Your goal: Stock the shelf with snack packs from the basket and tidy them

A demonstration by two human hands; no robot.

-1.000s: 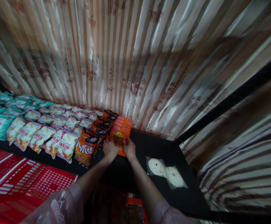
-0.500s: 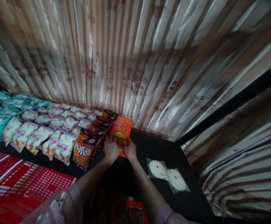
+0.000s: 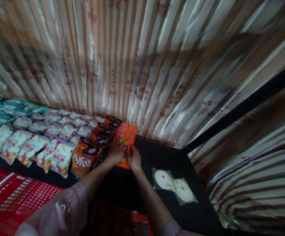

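My left hand (image 3: 116, 150) and my right hand (image 3: 133, 159) both rest on the front orange snack packet (image 3: 125, 144), at the near end of a row of overlapping orange packets on a black shelf (image 3: 157, 157). The left hand's fingers lie spread flat over the packet's left side. The right hand presses its fingers on the packet's right lower edge. To the left stands a row of orange and black packets (image 3: 84, 160), touching the left hand's side.
Rows of white, red and yellow snack bags (image 3: 46, 144) and green bags (image 3: 0, 111) fill the shelf to the left. A clear bag with two white round cakes (image 3: 173, 185) lies on the right. A striped curtain hangs behind. A red perforated surface (image 3: 14, 200) is below left.
Both hands have slid a little farther up the orange packet, toward the curtain. The view has shifted slightly left and down.
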